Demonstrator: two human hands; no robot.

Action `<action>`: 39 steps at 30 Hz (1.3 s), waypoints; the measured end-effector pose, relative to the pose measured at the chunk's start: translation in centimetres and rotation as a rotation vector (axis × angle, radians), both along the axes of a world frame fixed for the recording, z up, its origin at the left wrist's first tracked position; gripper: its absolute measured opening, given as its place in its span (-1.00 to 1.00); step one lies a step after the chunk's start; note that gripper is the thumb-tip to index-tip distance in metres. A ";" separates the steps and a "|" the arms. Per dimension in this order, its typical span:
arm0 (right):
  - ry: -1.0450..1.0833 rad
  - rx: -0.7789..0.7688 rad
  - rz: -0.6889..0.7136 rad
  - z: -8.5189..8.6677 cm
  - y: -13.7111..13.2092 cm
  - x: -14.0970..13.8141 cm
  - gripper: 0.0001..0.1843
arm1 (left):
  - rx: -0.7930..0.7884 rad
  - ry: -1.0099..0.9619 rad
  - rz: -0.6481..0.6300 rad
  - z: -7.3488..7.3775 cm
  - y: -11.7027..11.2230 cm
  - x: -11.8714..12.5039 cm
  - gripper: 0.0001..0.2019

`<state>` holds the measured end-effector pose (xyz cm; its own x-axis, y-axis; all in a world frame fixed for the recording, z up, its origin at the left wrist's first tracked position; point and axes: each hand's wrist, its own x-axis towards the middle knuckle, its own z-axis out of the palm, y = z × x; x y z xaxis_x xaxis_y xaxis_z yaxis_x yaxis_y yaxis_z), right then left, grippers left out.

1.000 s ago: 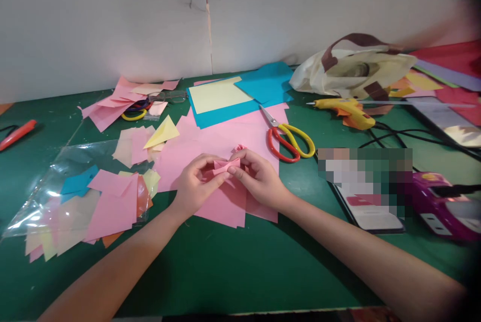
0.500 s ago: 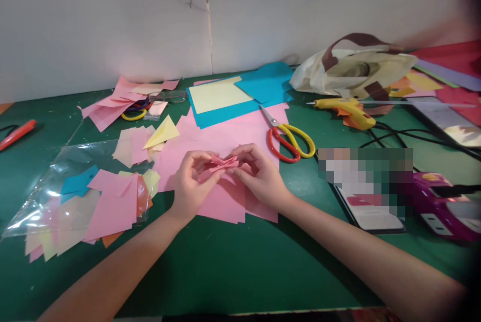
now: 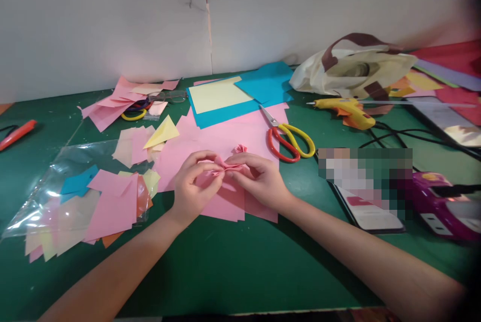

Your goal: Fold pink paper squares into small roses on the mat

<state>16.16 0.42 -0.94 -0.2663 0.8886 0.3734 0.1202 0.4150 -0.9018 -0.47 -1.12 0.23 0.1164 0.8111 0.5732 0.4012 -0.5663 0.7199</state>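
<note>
My left hand (image 3: pixel 193 187) and my right hand (image 3: pixel 259 179) meet over a stack of pink sheets (image 3: pixel 225 202) on the green table (image 3: pixel 225 272). Both pinch a small folded pink paper piece (image 3: pixel 226 166) between thumbs and fingertips, the piece gathered narrow in its middle. A tiny crumpled pink paper bit (image 3: pixel 239 148) lies just behind the hands on a larger pink sheet (image 3: pixel 225 134).
Red and yellow scissors (image 3: pixel 287 136) lie right of the hands. A yellow glue gun (image 3: pixel 347 110), cloth bag (image 3: pixel 351 69) and purple device (image 3: pixel 443 204) sit further right. Blue and yellow sheets (image 3: pixel 233 96) lie behind; a clear bag of paper squares (image 3: pixel 78 197) is at left.
The pink piece went from a flat strip to a pinched, gathered shape. Both hands shifted slightly, uncovering the small pink bit behind them.
</note>
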 end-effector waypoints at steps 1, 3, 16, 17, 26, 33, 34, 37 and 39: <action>-0.004 0.001 0.002 0.0 0.0 0.0 -0.89 | 0.010 0.012 0.006 0.0 0.0 0.0 -0.87; -0.011 0.007 0.006 -0.1 0.0 0.1 -0.89 | 0.024 0.029 0.011 0.0 -0.1 0.0 -0.86; -0.036 0.011 0.039 0.3 0.0 -0.1 -0.93 | -0.163 -0.165 -0.055 -0.4 -0.2 0.2 -0.83; -0.043 0.009 0.037 0.4 0.0 0.0 -0.92 | -0.194 -0.208 -0.052 -0.4 -0.3 0.2 -0.80; -0.085 -0.034 -0.054 0.4 -0.1 -0.1 -0.91 | -0.413 -0.211 -0.014 -0.3 0.5 -0.1 -0.86; -0.107 -0.032 -0.039 0.4 -0.2 -0.2 -0.89 | -0.481 -0.250 -0.025 0.1 0.5 0.1 -0.90; -0.107 -0.040 -0.035 0.4 -0.2 -0.2 -0.89 | -0.493 -0.257 -0.019 0.1 0.5 0.1 -0.89; -0.093 -0.090 -0.070 0.1 -0.2 -0.2 -0.82 | -0.505 -0.265 0.017 0.0 0.7 0.1 -0.88; -0.086 -0.127 -0.103 0.0 -0.2 -0.3 -0.68 | -0.512 -0.265 0.044 -0.1 0.7 0.0 -0.86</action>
<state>15.90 0.25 -0.92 -0.1976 0.9514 0.2362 0.2349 0.2799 -0.9309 -0.46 -0.38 0.08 -0.0179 0.9936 0.1112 0.1852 -0.1060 0.9770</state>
